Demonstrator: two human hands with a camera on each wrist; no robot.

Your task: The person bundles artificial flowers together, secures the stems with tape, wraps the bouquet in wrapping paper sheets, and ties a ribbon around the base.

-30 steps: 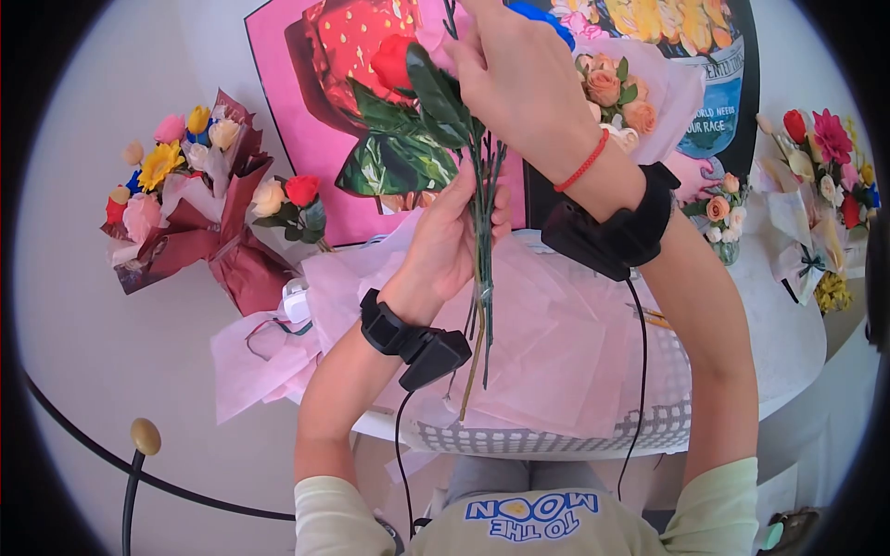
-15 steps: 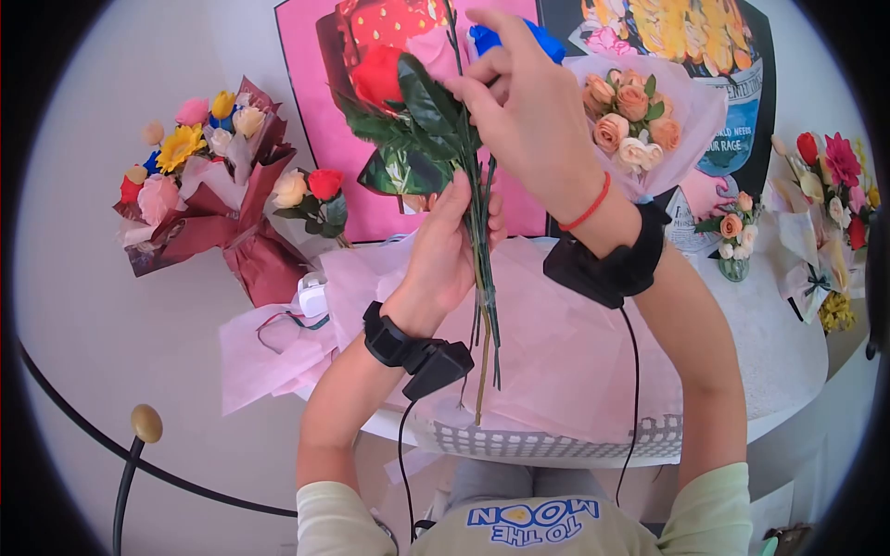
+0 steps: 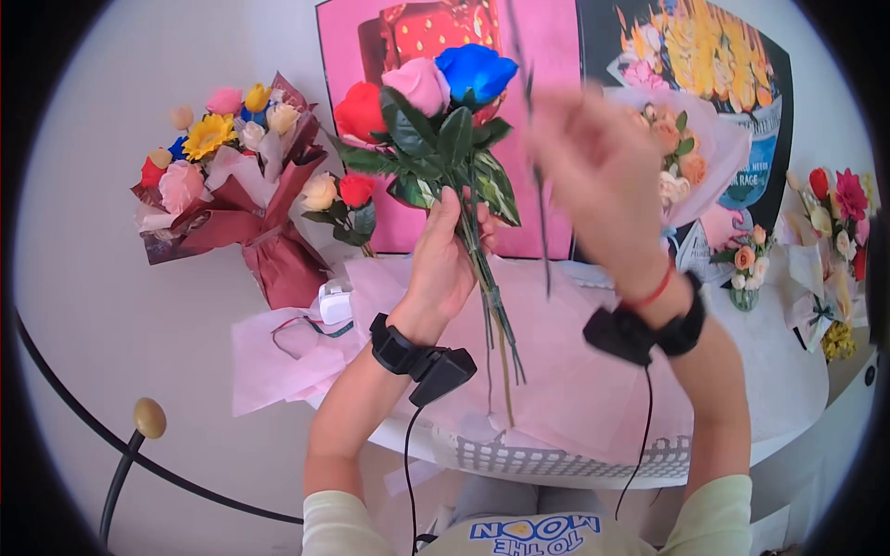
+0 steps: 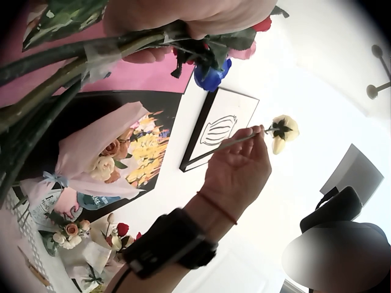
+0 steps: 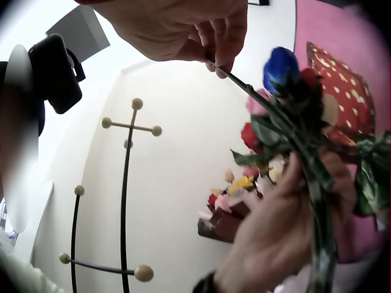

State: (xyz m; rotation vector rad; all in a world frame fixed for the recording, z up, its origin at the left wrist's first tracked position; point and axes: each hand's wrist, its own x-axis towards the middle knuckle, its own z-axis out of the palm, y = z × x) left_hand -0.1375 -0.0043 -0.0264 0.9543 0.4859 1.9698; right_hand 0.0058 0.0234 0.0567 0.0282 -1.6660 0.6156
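Note:
My left hand [image 3: 439,273] grips a bunch of artificial roses by the stems, just under the leaves. At its top are a red rose [image 3: 360,113], a pink rose [image 3: 415,88] and a blue rose [image 3: 476,72]. The green stems [image 3: 496,324] fan out below the fist; clear tape [image 4: 101,60] wraps them in the left wrist view. My right hand [image 3: 603,176], blurred, pinches a single dark stem [image 3: 540,218] to the right of the bunch. The left wrist view shows a cream flower [image 4: 284,128] atop that stem, whose head lies outside the head view.
Pink wrapping paper [image 3: 593,371] covers much of the white table [image 3: 788,371]. A maroon-wrapped bouquet [image 3: 278,250] stands left, a peach rose bouquet [image 3: 686,157] behind my right hand. A small glass vase [image 3: 744,296] and another bouquet [image 3: 825,241] are at the right.
My right hand has moved away from the bunch to the right, a single stem in its fingers. The blue rose shows fully beside the pink one; my left hand keeps its grip.

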